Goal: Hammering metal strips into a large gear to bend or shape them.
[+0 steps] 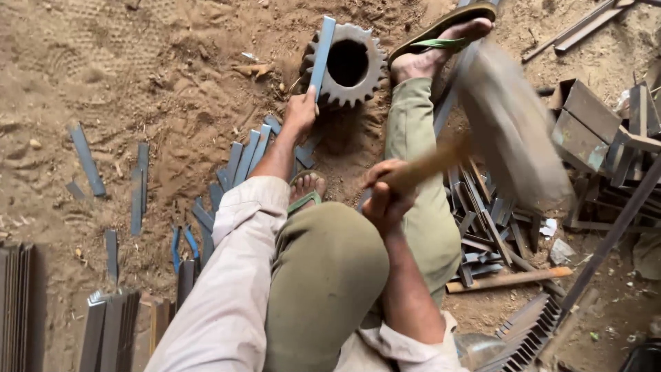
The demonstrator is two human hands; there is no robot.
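Flat metal strips [237, 162] lie fanned on the sandy floor [138, 62]; angle-iron offcuts [589, 124] pile at its right edge, a wooden stick [509, 280] nearby.

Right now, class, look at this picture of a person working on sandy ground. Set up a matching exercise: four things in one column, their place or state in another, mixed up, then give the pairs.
Things:
1. Metal strip
2. Hammer
3. Gear wheel
4. Wooden stick

Places or states:
A. Blurred, gripped by the right hand
B. Lying loose on the sand at the right
C. Held across the gear by the left hand
D. Half sunk in the sand, hole in the middle

Pairs: 1-C, 2-A, 3-D, 4-B
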